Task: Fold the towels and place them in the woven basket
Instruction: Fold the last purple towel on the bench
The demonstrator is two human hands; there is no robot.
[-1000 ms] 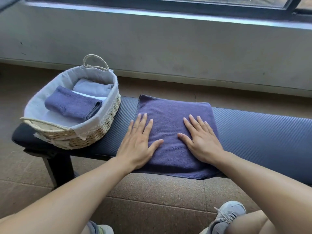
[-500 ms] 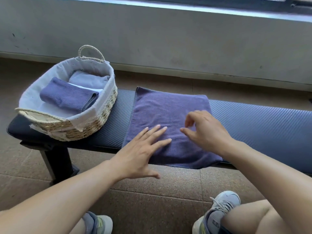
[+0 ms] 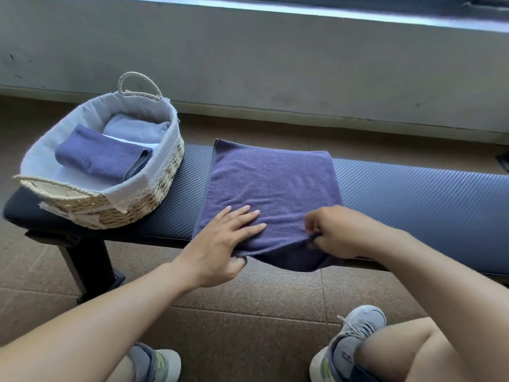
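Left hand [image 3: 220,244] pinches near edge of purple towel [image 3: 272,186], fingers flat on top; right hand [image 3: 334,232] grips same edge; towel spread on bench [image 3: 413,194] beside woven basket [image 3: 154,188]

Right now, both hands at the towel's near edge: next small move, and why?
Probably lift the near edge and carry it toward the far edge to fold the purple towel in half. The right hand pinches that edge, the left hand grips it thumb-under, and the towel lies flat on the bench.
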